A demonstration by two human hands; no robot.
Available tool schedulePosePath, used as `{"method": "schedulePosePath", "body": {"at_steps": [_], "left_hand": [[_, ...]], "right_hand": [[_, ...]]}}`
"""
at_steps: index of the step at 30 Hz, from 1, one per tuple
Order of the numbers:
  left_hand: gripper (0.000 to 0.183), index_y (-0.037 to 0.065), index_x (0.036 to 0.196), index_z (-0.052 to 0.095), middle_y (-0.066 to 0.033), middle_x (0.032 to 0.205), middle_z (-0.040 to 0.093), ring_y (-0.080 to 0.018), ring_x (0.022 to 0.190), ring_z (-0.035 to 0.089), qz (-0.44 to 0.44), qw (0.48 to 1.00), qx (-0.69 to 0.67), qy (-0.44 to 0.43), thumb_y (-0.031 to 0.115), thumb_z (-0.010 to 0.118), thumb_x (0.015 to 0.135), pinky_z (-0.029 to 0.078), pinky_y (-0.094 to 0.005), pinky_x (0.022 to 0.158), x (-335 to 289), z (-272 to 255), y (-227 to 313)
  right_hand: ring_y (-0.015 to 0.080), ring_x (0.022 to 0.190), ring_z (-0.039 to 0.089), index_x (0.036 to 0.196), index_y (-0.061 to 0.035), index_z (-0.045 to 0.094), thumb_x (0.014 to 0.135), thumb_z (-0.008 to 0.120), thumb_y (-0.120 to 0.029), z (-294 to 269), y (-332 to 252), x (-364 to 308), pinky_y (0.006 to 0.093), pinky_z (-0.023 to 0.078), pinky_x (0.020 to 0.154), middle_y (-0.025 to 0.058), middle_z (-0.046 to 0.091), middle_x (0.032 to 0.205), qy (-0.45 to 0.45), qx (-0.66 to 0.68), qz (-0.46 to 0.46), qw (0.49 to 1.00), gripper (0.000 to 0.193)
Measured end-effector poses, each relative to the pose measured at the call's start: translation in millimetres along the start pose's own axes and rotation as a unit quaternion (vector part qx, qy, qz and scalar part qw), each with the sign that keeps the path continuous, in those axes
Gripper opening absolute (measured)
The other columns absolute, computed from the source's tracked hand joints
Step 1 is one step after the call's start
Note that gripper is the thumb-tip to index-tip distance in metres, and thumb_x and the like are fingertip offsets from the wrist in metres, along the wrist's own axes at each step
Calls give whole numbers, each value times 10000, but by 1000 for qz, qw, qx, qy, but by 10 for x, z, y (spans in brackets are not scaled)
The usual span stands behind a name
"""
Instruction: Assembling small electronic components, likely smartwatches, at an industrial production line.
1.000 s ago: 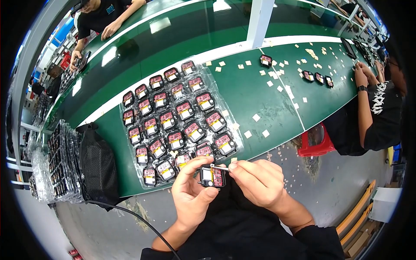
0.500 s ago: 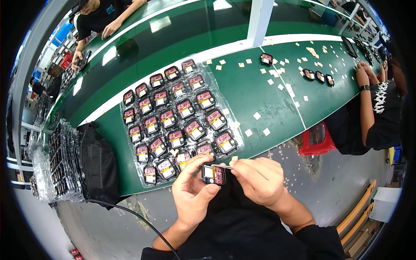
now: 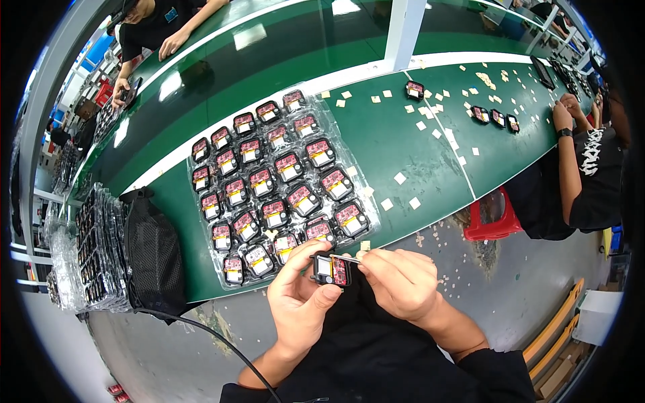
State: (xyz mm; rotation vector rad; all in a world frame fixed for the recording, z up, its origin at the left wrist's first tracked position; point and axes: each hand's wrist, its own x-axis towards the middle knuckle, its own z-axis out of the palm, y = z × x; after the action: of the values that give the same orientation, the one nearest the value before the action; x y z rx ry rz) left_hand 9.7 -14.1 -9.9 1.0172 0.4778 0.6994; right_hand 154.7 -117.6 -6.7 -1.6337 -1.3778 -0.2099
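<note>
Your left hand (image 3: 294, 305) holds the black-framed device (image 3: 338, 271) between thumb and fingers; it lies just left of your right hand (image 3: 405, 282), whose fingers pinch a slim metal tool (image 3: 348, 258), its long axis sideways across the device's upper edge.

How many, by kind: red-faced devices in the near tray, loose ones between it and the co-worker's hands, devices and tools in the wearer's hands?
Tray devices: 25
Loose devices: 4
Held device, left hand: 1
Held tool, right hand: 1
Total: 31
</note>
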Motion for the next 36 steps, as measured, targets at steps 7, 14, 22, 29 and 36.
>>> {"method": "schedulePosePath", "body": {"at_steps": [7, 14, 22, 29, 36], "left_hand": [[646, -107, 1331, 565, -140, 1344, 515, -223, 1152, 613, 17, 1000, 18, 4, 149, 863, 818, 555, -327, 923, 12, -39, -25], [765, -58, 1331, 515, -159, 1208, 606, -314, 1071, 684, -1, 1000, -5, 20, 360, 874, 801, 605, -436, 909, 51, -8, 137], [673, -59, 1344, 493, -151, 1234, 582, -297, 1132, 649, 95, 990, 95, -31, 231, 844, 848, 606, -382, 893, 614, -343, 503], [308, -10, 1114, 601, -93, 1177, 562, -142, 973, 629, 162, 933, 320, -22, -43, 754, 849, 548, -269, 874, 1492, -252, 627], [237, 5, 904, 653, -81, 920, 653, -207, 823, 631, 249, 763, 596, -23, 101, 833, 783, 518, -331, 778, 2067, -138, 486]], "right_hand": [[239, 632, 691, 939, 21, 708, 734, 797, 18, -30, -5, -2, 312, 537, 552, 121, 718, 840, -46, -28, -4, 999, 223], [304, 736, 721, 988, 29, 715, 811, 761, 36, -129, 168, 62, 356, 573, 647, 157, 730, 886, -2, 71, 111, 991, 183], [416, 865, 656, 1074, 6, 661, 962, 597, -43, -411, 950, 311, 463, 516, 733, 176, 648, 966, 17, -147, 249, 957, 138], [437, 892, 678, 1356, -55, 534, 960, 629, -166, -380, 1562, 704, 508, 556, 783, 219, 562, 1198, -90, -256, 273, 923, 422], [435, 935, 699, 1330, -112, 560, 952, 652, -255, -284, 1883, 991, 502, 580, 814, 221, 516, 1339, -119, -298, 265, 909, 414]]}}
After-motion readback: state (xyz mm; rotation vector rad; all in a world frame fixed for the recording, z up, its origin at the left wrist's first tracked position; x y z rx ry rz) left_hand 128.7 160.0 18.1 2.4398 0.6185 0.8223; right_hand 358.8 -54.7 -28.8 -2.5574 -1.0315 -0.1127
